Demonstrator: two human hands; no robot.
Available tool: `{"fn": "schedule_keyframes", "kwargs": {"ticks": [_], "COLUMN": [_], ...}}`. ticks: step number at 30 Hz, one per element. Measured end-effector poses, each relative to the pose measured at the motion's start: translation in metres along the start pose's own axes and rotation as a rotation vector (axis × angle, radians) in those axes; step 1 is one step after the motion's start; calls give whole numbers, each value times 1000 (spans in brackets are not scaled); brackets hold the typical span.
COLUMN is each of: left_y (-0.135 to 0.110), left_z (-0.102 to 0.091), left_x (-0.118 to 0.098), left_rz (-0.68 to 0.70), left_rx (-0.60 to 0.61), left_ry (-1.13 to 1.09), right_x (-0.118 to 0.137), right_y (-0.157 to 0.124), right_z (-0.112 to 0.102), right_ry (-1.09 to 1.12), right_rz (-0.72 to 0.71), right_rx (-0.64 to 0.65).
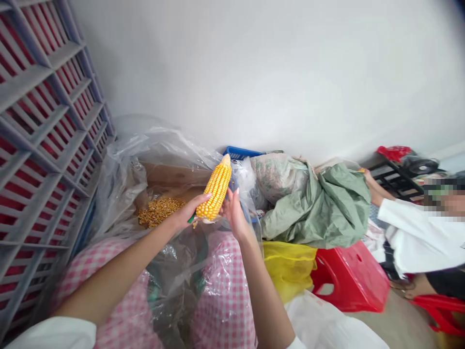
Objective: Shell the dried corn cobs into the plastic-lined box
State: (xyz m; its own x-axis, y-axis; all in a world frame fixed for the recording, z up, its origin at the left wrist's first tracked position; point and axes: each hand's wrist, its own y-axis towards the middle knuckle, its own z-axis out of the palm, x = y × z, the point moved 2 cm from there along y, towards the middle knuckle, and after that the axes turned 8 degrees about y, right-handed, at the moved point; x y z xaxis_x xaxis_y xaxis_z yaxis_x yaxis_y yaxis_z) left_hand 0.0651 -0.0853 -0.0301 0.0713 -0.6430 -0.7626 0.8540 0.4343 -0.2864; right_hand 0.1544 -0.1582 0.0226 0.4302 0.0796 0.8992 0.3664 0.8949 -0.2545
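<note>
An ear of corn (215, 190), full of yellow kernels, is tilted with its pale tip up, above a transparent plastic sheet. My left hand (189, 211) grips it near the lower end, thumb against the kernels. A small green piece (191, 218) shows at that hand; its kind is hidden. On the cob's other side is my right hand (234, 213), its fingers stretched upward close to the kernels; whether they touch is unclear. Loose corn kernels (160, 212) lie in a heap beyond my left forearm, by a cardboard box (170, 173) lined with clear plastic (125, 160).
A slatted plastic crate (47, 111) rises at the left. Rightward are a green sack (327, 208), a yellow mesh bag (290, 266) and a red stool (354, 278). Another person's hand (372, 186) touches the green sack. A white wall (254, 72) stands behind.
</note>
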Motion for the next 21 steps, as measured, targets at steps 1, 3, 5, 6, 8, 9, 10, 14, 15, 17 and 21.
{"fn": "schedule_keyframes", "kwargs": {"ticks": [1,3,5,6,8,9,10,14,15,17,21], "left_y": [-1,-2,-3,-3,-1,0,2,6,6,5,8], "left_z": [-2,-5,-5,-5,-6,-6,-7,-10,-10,-7,2], "left_x": [-4,-12,-18,-20,-21,-20,-19,-11,-8,-3,7], "left_rz": [0,23,66,85,110,117,122,141,140,122,28], "left_rx": [-36,-85,-112,-124,-154,-167,-179,-211,-213,-197,-141], "left_ry": [-32,-69,-78,-77,-76,-74,-71,-63,-66,-81,-101], "right_x": [-5,-13,-19,-22,-25,-26,-27,-38,-42,-50,-63], "right_y": [-5,-15,-24,-28,-34,-36,-38,-41,-42,-46,-70], "right_z": [0,0,3,4,8,10,12,22,25,30,46], "right_ry": [-54,-242,-486,-605,-782,-831,-861,-725,-652,-576,-945], "right_rz": [34,15,-64,-109,-190,-226,-253,-251,-226,-207,-338], "right_rx": [51,119,104,67,-37,-78,-96,-135,-171,-267,-250]}}
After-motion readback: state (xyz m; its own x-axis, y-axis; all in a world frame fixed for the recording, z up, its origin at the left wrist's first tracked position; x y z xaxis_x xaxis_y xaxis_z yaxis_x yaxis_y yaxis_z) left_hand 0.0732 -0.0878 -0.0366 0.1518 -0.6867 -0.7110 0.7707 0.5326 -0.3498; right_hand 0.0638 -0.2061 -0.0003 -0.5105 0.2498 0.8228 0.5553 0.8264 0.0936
